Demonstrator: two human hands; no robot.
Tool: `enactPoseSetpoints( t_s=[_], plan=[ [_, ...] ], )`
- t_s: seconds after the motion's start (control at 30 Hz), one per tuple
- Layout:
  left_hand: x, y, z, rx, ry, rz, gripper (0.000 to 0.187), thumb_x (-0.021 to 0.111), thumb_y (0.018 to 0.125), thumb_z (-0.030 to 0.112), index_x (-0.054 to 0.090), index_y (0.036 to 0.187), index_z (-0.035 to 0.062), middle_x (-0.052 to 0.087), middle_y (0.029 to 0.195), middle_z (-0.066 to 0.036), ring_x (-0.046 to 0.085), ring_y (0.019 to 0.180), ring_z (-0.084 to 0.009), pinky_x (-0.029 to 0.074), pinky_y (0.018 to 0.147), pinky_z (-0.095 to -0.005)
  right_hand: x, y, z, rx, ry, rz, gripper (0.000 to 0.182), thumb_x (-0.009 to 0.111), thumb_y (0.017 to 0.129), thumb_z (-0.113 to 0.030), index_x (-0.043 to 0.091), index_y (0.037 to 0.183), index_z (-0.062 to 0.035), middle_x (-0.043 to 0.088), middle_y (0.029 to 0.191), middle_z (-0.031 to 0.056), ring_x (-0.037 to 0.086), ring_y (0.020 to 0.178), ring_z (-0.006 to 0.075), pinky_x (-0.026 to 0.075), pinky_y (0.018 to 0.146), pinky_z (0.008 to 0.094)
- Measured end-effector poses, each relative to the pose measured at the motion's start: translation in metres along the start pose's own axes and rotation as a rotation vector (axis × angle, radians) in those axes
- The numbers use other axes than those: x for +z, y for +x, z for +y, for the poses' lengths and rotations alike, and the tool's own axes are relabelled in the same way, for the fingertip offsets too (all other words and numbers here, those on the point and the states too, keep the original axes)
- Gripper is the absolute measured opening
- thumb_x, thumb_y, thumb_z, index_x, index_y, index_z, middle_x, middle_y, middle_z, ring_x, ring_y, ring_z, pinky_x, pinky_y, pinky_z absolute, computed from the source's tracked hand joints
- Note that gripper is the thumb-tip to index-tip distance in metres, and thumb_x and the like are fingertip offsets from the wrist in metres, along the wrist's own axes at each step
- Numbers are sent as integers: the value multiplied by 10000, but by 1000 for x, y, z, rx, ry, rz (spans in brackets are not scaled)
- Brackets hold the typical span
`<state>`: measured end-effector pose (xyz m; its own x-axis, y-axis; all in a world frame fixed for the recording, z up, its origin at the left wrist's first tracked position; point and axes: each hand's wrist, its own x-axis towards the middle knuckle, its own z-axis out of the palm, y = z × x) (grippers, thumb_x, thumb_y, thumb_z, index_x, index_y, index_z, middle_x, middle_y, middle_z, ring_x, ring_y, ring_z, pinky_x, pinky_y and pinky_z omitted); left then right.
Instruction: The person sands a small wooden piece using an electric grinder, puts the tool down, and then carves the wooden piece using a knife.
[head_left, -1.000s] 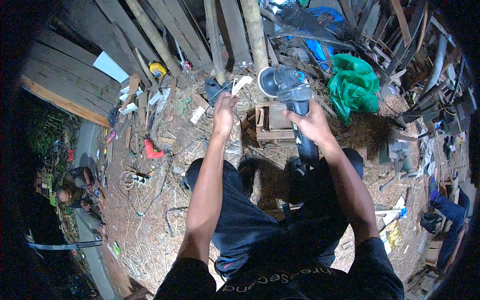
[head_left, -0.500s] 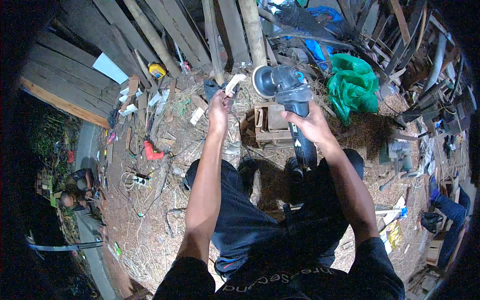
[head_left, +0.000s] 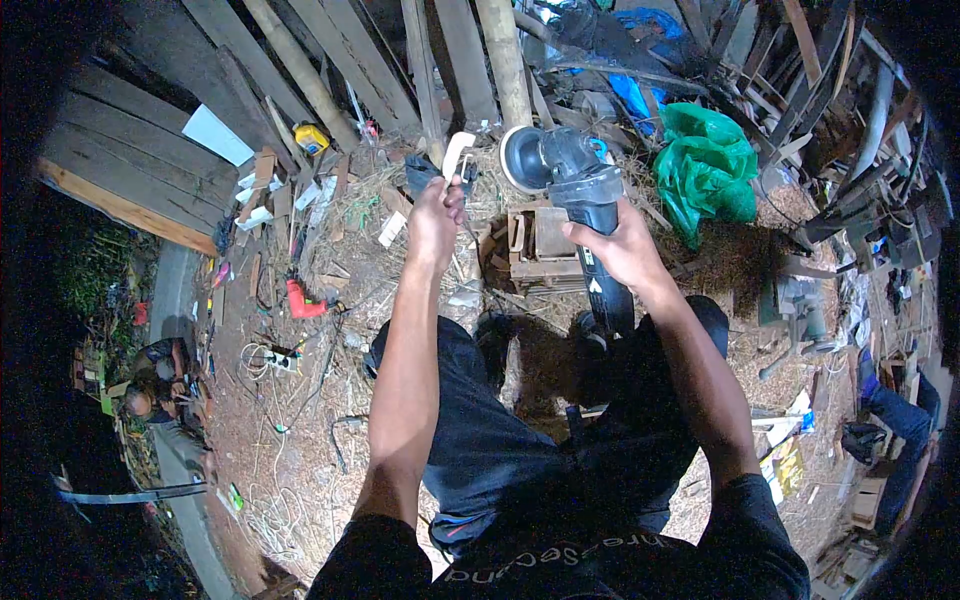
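A pale, curved piece of wood (head_left: 458, 155) is pinched in the closed fingers of the left hand (head_left: 433, 228), its hooked end pointing up beyond the fingertips. A black angle grinder (head_left: 598, 215) is grasped in the right hand (head_left: 625, 250); the thumb is laid across its body, while the other fingers are mostly hidden. Its round disc (head_left: 523, 160) is held beyond the right fingers and to their left, near the wood but apart from it. A wooden block stand (head_left: 552, 240) is seen between the two hands, just left of the right thumb. A green plastic bag (head_left: 710, 165) is heaped beyond the right fingers, to their right. A red drill (head_left: 303, 300) is left on the ground, nearer the body than the left fingers and to their left.
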<state>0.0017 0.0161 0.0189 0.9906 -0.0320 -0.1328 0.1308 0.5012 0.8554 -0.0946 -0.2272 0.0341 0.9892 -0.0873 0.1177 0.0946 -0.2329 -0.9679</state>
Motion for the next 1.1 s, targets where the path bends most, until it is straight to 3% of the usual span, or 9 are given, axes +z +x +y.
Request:
enactPoseSetpoints(
  t_s=[0.07,0.33,0.43,0.53,0.83,0.93,1.1],
  plan=[
    [-7,3,-6,-48,16,-157,271,403,1009,215,555,1063,-2,460,797,16,380,663,-71,326,616,-251,3,-1,-3,-39,-42,36,486,800,742,-220,587,1119,1,685,993,111,644,908,195,506,835,350],
    [6,0,-18,40,375,-77,294,418,1015,217,523,1176,-6,409,699,55,347,604,-45,309,560,-216,10,-2,-1,-156,-252,70,598,786,717,-238,516,1186,16,682,996,222,679,933,354,526,832,420],
    [3,3,-19,-22,323,-73,283,422,990,189,511,1188,8,412,701,55,352,604,-50,311,562,-223,12,0,4,-176,-280,48,591,770,726,-235,507,1194,14,686,983,224,681,933,364,529,829,426],
    [3,4,-21,-16,344,-65,281,429,968,178,512,1176,9,416,708,53,358,608,-57,310,563,-227,13,-2,-5,-108,-269,10,603,793,737,-229,520,1214,20,682,1057,206,671,1005,318,505,899,402],
    [-4,2,-9,51,191,-42,211,463,994,159,503,1123,-3,393,752,37,368,648,-59,311,567,-221,14,-3,0,-137,-219,62,605,801,727,-225,527,1206,23,679,1050,187,667,988,276,501,884,386],
    [-9,2,-8,61,157,-46,209,478,994,162,506,1110,-9,392,754,28,375,659,-59,318,567,-226,9,2,8,-96,-293,112,597,783,721,-278,531,1176,14,679,1014,225,677,935,363,524,826,424],
    [-7,7,-15,111,284,-7,233,477,985,225,532,1083,21,440,750,27,377,647,-55,313,572,-220,5,0,4,-80,-302,93,606,790,719,-290,535,1175,19,671,1027,232,666,957,369,514,842,430]
  ],
)
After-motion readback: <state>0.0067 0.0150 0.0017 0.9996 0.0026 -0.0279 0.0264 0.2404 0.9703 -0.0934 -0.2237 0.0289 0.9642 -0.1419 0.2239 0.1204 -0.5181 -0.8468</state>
